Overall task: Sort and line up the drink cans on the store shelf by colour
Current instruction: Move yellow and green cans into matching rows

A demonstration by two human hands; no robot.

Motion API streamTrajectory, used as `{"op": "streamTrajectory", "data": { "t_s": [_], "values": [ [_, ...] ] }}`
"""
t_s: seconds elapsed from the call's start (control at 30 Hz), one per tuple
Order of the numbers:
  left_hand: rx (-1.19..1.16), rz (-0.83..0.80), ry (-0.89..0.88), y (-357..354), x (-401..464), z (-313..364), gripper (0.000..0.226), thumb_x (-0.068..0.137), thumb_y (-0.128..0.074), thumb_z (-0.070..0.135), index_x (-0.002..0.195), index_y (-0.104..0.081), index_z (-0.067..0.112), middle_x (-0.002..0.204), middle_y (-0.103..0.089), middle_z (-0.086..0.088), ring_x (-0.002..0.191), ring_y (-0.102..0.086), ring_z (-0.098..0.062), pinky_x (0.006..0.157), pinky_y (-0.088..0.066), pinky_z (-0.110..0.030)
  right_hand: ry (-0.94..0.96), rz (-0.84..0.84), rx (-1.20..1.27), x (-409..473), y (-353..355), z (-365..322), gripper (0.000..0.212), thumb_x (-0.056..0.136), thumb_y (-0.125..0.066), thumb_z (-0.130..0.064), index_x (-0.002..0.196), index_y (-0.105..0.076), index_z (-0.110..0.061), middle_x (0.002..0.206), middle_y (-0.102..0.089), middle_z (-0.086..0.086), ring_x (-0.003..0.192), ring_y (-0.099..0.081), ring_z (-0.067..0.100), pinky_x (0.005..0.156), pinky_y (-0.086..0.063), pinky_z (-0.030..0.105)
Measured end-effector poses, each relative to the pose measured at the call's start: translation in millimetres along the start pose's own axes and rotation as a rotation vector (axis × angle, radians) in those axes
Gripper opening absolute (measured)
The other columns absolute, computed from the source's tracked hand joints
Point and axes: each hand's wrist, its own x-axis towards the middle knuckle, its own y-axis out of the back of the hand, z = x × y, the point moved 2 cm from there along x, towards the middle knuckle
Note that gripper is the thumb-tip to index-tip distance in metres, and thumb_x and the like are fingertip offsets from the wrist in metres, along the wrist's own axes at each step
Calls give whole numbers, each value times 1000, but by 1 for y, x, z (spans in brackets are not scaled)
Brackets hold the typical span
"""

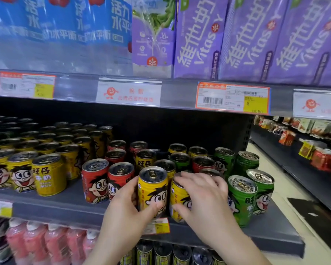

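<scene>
Both of our hands are reaching onto the grey metal store shelf (69,207), each on a can at its front edge. Our left hand (126,205) is gripping a yellow cartoon-faced drink can (152,190), thumb curled across its front and fingers wrapped round its left side. Our right hand (204,196) is holding a second yellow drink can (177,199) just right of the first, thumb pressing low on its front and fingers curling over its lid. The two cans are standing upright, touching or nearly so.

Just left of our left fingers, two red drink cans (95,182) are standing side by side. Just right of our right fingers, four green drink cans (241,199) are clustering at the shelf's end. Behind our fingertips, a mixed group of red, yellow and green cans (180,159) is sitting unsorted. Far to the left, rows of yellow cans (48,175) are running deep into the shelf. Above our hands, purple drink cartons (197,39) and blue drink packs (65,25) are filling the upper shelf, behind price labels (232,97).
</scene>
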Motion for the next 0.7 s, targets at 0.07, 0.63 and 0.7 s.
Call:
{"op": "streamTrajectory", "data": {
  "t_s": [0.07, 0.63, 0.7],
  "values": [
    [13, 5, -2, -4, -2, 1, 59, 64, -80, 49, 106, -44, 71, 105, -66, 28, 102, -62, 2, 89, -53, -34, -26, -4, 18, 0, 9, 5, 64, 68, -52, -73, 124, -53, -42, 130, -53, -20, 123, -45, 10, 100, -10, 30],
    [-92, 23, 19, -12, -7, 5, 60, 66, -81, 25, 103, -46, 57, 96, -62, 41, 93, -60, 15, 82, -47, -19, -49, -258, -79, 7, 54, 54, 59, 82, -41, -71, 133, -47, -40, 136, -48, -22, 130, -35, 7, 113, -7, 42],
    [-107, 24, 25, -12, -7, 6, 60, 63, -81, 28, 106, -47, 54, 95, -62, 42, 93, -59, 16, 83, -47, -18, -38, -236, -20, 9, 57, 55, 57, 83, -41, -70, 131, -48, -41, 135, -49, -22, 128, -37, 7, 112, -13, 40]
  ]
}}
